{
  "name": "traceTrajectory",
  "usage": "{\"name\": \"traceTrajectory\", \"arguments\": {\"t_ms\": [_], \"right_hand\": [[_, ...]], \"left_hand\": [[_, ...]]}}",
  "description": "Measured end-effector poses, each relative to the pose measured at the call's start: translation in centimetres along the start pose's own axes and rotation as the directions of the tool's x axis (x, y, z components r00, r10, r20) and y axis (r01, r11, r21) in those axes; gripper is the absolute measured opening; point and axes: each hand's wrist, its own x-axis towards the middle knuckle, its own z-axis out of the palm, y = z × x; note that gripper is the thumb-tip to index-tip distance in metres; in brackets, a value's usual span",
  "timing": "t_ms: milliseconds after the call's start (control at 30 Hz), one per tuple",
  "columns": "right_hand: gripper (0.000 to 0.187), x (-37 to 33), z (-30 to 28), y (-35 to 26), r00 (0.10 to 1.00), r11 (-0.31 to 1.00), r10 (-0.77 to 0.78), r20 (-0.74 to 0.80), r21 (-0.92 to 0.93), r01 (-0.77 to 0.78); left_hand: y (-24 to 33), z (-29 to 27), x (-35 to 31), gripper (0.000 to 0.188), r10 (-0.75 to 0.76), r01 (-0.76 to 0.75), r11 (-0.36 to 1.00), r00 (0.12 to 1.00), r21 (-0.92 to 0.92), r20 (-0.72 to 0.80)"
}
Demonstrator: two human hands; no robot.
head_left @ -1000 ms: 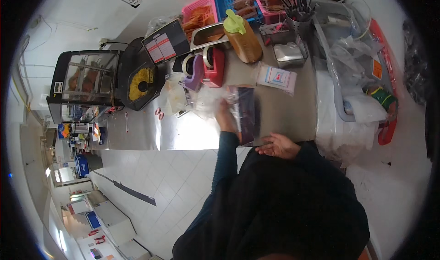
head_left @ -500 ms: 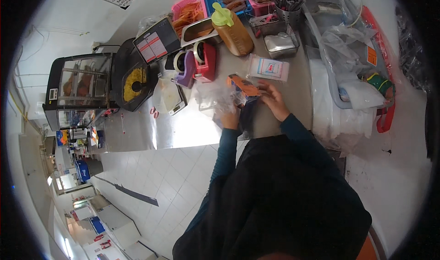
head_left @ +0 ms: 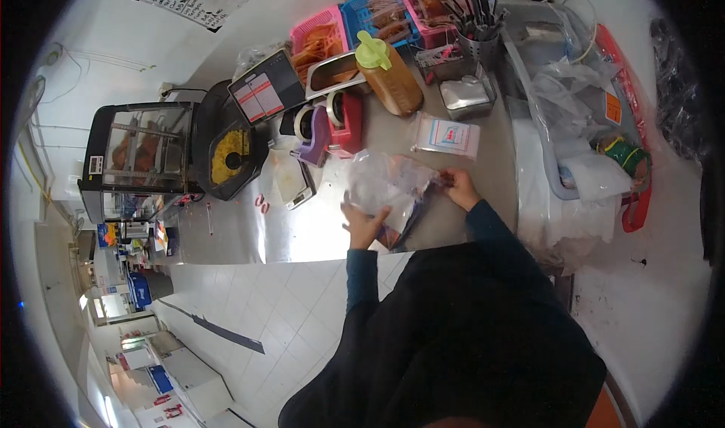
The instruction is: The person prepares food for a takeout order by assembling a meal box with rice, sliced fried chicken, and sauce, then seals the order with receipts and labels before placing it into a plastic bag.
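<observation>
A clear plastic bag [head_left: 385,183] is spread above the steel counter, in front of me. Under and behind it shows a dark package with orange and purple patches [head_left: 390,235], partly covered by the plastic. At the bag's near left edge is my left hand [head_left: 364,226], thumb and fingers apart and touching the plastic. My right hand [head_left: 462,189] pinches the bag's right corner, fingers closed together. A flat white pack with red and blue print [head_left: 447,136] lies just beyond the right hand.
Tape dispensers, purple [head_left: 311,135] and red [head_left: 345,130], stand beyond the bag beside a sauce bottle [head_left: 393,81]. A scale [head_left: 296,186] and tablet [head_left: 266,88] sit left. On the right is a grey tub [head_left: 529,88] of plastic bags. Baskets [head_left: 321,24] line the back.
The plastic bag has been spread out over the package, whose orange face was showing before. My left hand has moved left and nearer, its fingers opening; my right hand now pinches the bag.
</observation>
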Motion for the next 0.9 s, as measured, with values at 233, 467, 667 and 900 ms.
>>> {"name": "traceTrajectory", "arguments": {"t_ms": [233,467,667,900], "right_hand": [[0.028,-0.2,0.2,0.4,0.979,0.998,0.007,0.203,0.057,-0.018],[0.017,0.2,-0.1,1.6,0.995,0.983,0.000,0.103,-0.181,0.019],[0.032,-1.8,-2.3,-2.3,0.855,0.985,0.159,0.494,-0.019,-0.172],[0.059,-4.9,0.6,2.5,0.977,0.746,-0.075,0.199,-0.639,0.187]], "left_hand": [[-1.1,-0.3,-1.9,0.035,-0.290,0.171,0.619,0.957,-0.767,-0.021],[-2.0,1.1,-3.5,0.021,-0.389,0.002,0.475,0.897,-0.880,-0.208],[-2.4,1.6,-4.0,0.020,-0.090,-0.124,0.857,0.920,-0.501,-0.381],[1.9,-1.3,-3.3,0.024,-0.258,0.220,0.524,0.962,-0.823,0.093]]}}
